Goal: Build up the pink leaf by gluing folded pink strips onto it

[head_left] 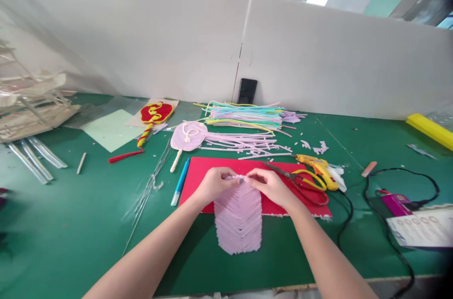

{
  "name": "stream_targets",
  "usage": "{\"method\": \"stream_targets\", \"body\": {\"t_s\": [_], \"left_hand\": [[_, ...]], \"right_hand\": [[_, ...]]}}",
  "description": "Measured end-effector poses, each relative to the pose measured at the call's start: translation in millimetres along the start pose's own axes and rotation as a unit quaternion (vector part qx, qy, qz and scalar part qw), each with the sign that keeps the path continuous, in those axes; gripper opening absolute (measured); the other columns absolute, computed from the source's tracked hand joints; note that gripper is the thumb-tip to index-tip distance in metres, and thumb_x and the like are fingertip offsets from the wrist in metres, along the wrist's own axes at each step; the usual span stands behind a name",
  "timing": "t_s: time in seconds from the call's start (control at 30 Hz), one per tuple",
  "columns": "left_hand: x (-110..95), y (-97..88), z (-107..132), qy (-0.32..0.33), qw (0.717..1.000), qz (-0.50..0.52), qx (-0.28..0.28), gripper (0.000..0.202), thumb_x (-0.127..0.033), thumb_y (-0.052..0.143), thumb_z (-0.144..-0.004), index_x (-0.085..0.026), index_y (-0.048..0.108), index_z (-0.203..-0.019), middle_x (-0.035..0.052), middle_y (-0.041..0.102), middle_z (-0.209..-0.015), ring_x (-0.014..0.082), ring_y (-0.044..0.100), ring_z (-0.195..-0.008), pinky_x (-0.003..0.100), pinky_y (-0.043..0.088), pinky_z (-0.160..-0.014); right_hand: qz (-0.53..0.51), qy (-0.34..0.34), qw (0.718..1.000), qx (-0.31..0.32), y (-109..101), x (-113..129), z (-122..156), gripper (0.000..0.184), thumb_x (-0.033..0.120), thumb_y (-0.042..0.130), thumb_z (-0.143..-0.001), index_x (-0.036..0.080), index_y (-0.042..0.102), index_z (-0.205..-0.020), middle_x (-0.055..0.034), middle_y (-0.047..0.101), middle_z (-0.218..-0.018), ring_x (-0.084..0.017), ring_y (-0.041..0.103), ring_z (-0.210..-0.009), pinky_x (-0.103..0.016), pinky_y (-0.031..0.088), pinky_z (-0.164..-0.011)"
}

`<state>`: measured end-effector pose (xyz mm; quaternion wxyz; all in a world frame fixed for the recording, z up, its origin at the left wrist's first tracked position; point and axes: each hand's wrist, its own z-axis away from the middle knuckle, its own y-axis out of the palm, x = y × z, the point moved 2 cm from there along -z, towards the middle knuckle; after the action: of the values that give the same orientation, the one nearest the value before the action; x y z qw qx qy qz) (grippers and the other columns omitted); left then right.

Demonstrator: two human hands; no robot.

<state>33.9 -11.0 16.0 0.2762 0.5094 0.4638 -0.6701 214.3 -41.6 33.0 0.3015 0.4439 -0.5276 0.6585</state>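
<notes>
A pale purple panel of pipe cleaners (238,223), laid in slanted rows that meet along its middle, hangs over the near edge of a red sheet (203,171). My left hand (217,183) pinches the panel's far edge near its centre. Just to the right, my right hand (269,186) has its fingertips closed on the same edge. What exactly lies between the fingertips is too small to make out. Beside my right hand, scissors (300,178) with yellow and red handles rest on the red sheet.
Beyond the sheet lie a purple fan (189,136), loose purple pipe cleaners (244,141) and a multicoloured bundle (244,115). A yellow glue gun (320,169) with a black cord is at right. A blue marker (180,181) and thin wires (150,186) lie left. A phone (247,91) leans on the partition.
</notes>
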Motion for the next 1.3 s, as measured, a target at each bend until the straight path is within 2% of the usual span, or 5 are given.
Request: {"method": "stream_targets", "body": {"t_s": [0.33,0.5,0.63,0.9,1.3], "left_hand": [[-4.3,-3.3,-0.2,0.015,0.999,-0.020,-0.025,0.029,-0.039,0.053,-0.082,-0.017,0.069,-0.090,0.0047,0.072,-0.093,0.0210,0.065,-0.089,0.027,0.048,-0.078],[-2.6,-10.7,0.7,0.018,0.993,-0.015,-0.115,0.031,-0.032,0.041,-0.089,-0.016,0.063,-0.103,0.0061,0.071,-0.098,0.0196,0.065,-0.094,0.031,0.049,-0.086],[4.1,-14.5,-1.6,0.087,0.970,-0.143,-0.175,0.031,-0.024,0.042,-0.089,-0.019,0.055,-0.117,0.0077,0.062,-0.121,0.0197,0.056,-0.115,0.036,0.042,-0.100],[20.3,-9.8,-6.9,0.096,0.928,-0.337,-0.127,0.038,-0.020,0.042,-0.090,-0.014,0.049,-0.126,0.0127,0.056,-0.129,0.0258,0.047,-0.124,0.046,0.035,-0.105],[18.4,-12.3,3.2,0.118,0.923,-0.347,-0.120,0.035,-0.019,0.042,-0.089,-0.013,0.050,-0.123,0.0131,0.057,-0.125,0.0250,0.051,-0.118,0.045,0.038,-0.103]], "right_hand": [[-0.036,-0.028,0.996,-0.077,0.7,-12.8,-3.2,0.024,0.042,0.059,-0.081,0.019,0.062,-0.076,-0.0002,0.066,-0.077,-0.017,0.060,-0.078,-0.026,0.045,-0.072],[-0.012,-0.026,0.991,-0.134,-4.7,-23.2,-6.5,0.027,0.045,0.059,-0.080,0.020,0.064,-0.076,-0.0016,0.069,-0.077,-0.019,0.064,-0.077,-0.029,0.048,-0.073],[0.021,-0.061,0.982,-0.180,-7.6,-28.0,-7.2,0.026,0.044,0.057,-0.082,0.021,0.068,-0.083,-0.0049,0.072,-0.087,-0.022,0.066,-0.085,-0.033,0.050,-0.080],[0.029,-0.108,0.969,-0.220,-9.0,-36.0,-7.0,0.028,0.039,0.048,-0.089,0.020,0.067,-0.098,-0.0077,0.068,-0.108,-0.021,0.062,-0.104,-0.035,0.048,-0.094],[0.012,-0.109,0.970,-0.219,-1.7,-37.5,-3.1,0.026,0.037,0.048,-0.089,0.022,0.068,-0.097,-0.0064,0.068,-0.110,-0.020,0.063,-0.102,-0.035,0.050,-0.092]]}}
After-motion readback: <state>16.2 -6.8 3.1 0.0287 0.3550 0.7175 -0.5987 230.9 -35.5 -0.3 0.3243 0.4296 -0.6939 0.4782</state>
